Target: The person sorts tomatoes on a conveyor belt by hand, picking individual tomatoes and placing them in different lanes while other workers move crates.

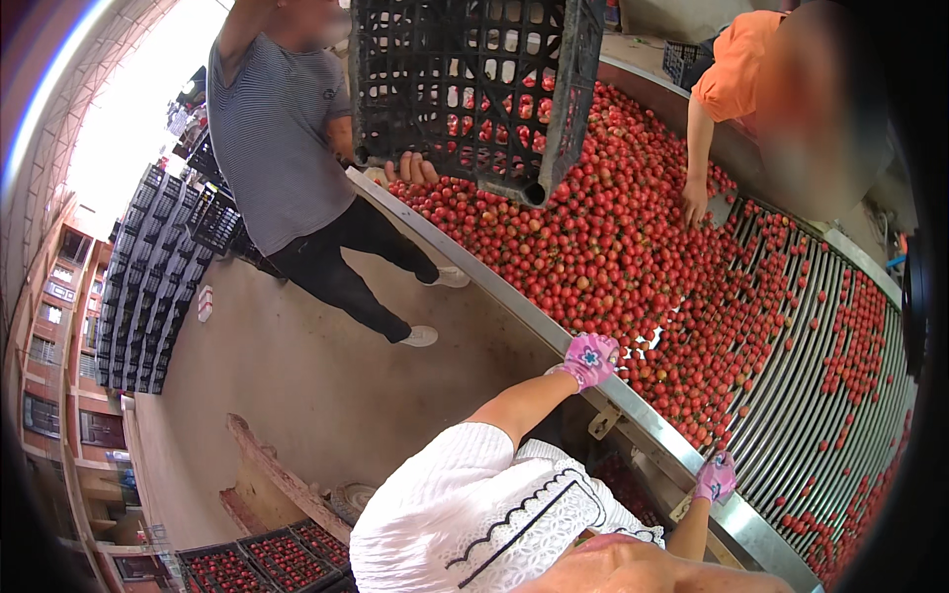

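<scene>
My left hand (591, 360), in a pink patterned glove, rests at the near metal rim (539, 318) of a sorting trough. Its fingers are curled; whatever they may hold is hidden. Further right along the same rim is my right hand (716, 476), in a matching glove, its fingers bent in beside the rollers. What it may hold is too small to make out. Just beyond both hands, many small red cherry tomatoes (593, 247) are heaped in the trough and spread over a bed of metal rollers (791, 395).
Across the trough, a person in orange (741, 59) reaches into the tomatoes. At the far left, a person in a striped shirt (282, 138) holds a tilted black crate (445, 99) over the heap. Stacked crates (148, 287) stand left; filled crates (282, 558) sit lower left.
</scene>
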Motion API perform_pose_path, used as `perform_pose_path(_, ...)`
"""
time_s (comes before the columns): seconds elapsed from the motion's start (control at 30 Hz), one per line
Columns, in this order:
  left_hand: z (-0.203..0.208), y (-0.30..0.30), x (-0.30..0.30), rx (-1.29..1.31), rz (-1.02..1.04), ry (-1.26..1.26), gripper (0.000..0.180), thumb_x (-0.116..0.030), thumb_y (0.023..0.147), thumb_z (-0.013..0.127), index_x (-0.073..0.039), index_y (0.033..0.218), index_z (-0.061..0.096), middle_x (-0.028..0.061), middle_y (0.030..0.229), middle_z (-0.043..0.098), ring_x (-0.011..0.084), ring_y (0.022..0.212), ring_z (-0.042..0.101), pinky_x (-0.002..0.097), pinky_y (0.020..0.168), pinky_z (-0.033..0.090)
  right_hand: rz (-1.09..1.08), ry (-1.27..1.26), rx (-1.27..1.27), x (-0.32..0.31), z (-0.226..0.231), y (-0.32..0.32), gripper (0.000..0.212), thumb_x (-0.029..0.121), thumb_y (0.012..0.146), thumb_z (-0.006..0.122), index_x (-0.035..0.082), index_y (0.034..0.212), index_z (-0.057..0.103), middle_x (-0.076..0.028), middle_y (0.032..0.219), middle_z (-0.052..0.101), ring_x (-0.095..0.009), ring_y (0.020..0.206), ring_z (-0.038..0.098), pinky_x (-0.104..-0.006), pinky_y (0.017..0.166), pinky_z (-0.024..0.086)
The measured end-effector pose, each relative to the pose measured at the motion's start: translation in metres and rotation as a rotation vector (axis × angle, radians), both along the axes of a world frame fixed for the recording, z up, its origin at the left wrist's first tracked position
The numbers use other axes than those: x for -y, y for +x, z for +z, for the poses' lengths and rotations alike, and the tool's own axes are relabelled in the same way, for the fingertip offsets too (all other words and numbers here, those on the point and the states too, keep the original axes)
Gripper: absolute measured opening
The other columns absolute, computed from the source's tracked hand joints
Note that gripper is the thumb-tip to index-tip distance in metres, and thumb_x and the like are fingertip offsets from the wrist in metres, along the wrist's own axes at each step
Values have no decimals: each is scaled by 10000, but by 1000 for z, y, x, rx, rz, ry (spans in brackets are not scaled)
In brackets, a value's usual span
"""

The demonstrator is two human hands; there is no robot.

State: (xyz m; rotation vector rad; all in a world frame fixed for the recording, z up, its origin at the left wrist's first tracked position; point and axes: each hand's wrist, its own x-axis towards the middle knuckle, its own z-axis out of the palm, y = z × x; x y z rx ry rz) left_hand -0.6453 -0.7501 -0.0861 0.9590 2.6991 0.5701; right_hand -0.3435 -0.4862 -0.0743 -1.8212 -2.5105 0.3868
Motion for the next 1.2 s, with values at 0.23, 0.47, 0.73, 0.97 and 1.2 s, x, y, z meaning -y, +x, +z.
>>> perform_pose_path(0.23, -3, -9, -3, -64, -43, -68, 264, -292, 917, 446, -122, 932, 647, 98, 877, 684, 295, 833, 650, 433, 713, 504, -58, -23, -26, -9, -27, 2, 298, 374, 895, 557, 133, 991, 702, -160, 793, 690, -315, 714, 665, -431, 652, 495)
perform_pose_path(0.47, 1, -21, -3, 73, -124, -164, 262, -319, 911, 471, -129, 920, 651, 107, 830, 684, 293, 802, 661, 436, 705, 504, 16, 43, 98, 0, -25, -10, 271, 347, 894, 534, 127, 920, 691, -177, 831, 680, -365, 750, 645, -450, 685, 486)
perform_pose_path(0.73, -10, -36, -5, 163, -225, -247, 271, -350, 900, 496, -155, 963, 673, 84, 870, 698, 276, 804, 668, 420, 695, 509, -58, 30, 34, 0, -41, -7, 267, 321, 881, 552, 131, 963, 721, -167, 810, 687, -322, 726, 651, -429, 679, 490)
perform_pose_path(0.97, -31, -33, -2, 124, -199, -187, 262, -346, 900, 499, -140, 880, 660, 59, 853, 696, 275, 800, 663, 420, 700, 504, -98, -90, 50, -6, -54, -6, 286, 318, 906, 544, 117, 1041, 696, -176, 879, 688, -320, 761, 650, -431, 710, 486)
perform_pose_path(1.2, -23, -38, -3, 156, -173, -180, 223, -331, 890, 515, -148, 907, 641, 70, 860, 692, 289, 808, 659, 421, 714, 499, -55, -61, 82, -10, -64, -5, 231, 265, 879, 514, 96, 866, 671, -146, 820, 665, -320, 733, 629, -423, 667, 468)
